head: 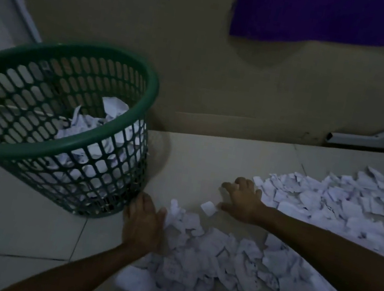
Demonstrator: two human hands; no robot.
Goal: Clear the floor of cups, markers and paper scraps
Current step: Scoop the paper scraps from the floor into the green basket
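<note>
White paper scraps [228, 267] lie in a wide heap across the tiled floor on the right. A green plastic mesh basket [50, 156] stands tilted at the left, partly filled with crumpled paper [112, 108]. My left hand [144, 221] lies flat with straight fingers on the floor, between the basket's base and the heap's left edge. My right hand [242, 200] is spread flat on the floor at the far edge of the heap. A single loose scrap [208, 207] lies just by its thumb. No cups or markers show.
A beige wall [201, 57] rises right behind the basket and heap. A purple cloth [336, 19] hangs on it at upper right. A grey metal furniture leg [378, 142] crosses the floor at far right. Bare tiles [4, 227] lie at lower left.
</note>
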